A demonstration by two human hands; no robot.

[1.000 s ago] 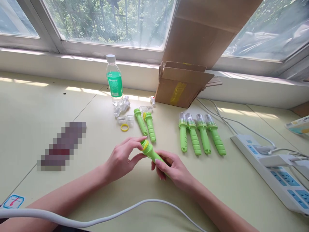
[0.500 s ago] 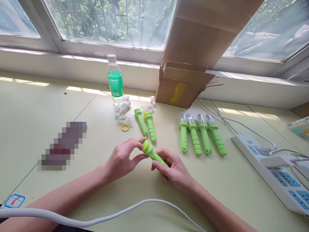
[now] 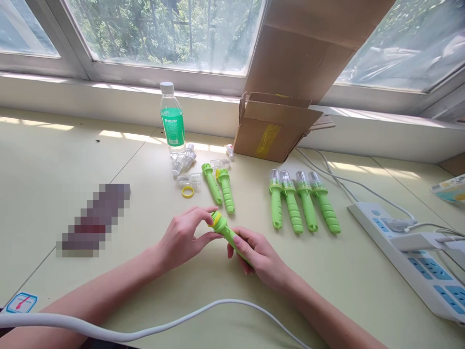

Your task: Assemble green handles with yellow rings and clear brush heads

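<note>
My right hand (image 3: 261, 254) is wrapped round the lower part of a green plastic handle (image 3: 227, 233), which tilts with its threaded end up and to the left. Around that end sits a yellow ring (image 3: 216, 220). My left hand (image 3: 183, 233) pinches the ring and threaded end between thumb and fingers. Beyond my hands lie two more green handles (image 3: 212, 184), one with a yellow ring at its neck. Left of them, a loose yellow ring (image 3: 188, 192) rests near a clear plastic cap (image 3: 189, 181). Other clear pieces (image 3: 183, 164) lie behind.
Several green handles with clear caps (image 3: 286, 182) lie in a row at right. A water bottle (image 3: 173, 121) and cardboard box (image 3: 278, 128) stand by the window. A power strip (image 3: 407, 257) with cables lies at far right. A white cable (image 3: 203, 310) crosses the front.
My right thumb has shifted up along the green handle, and more of the handle's lower end shows. My left hand keeps its pinch at the ring with little movement.
</note>
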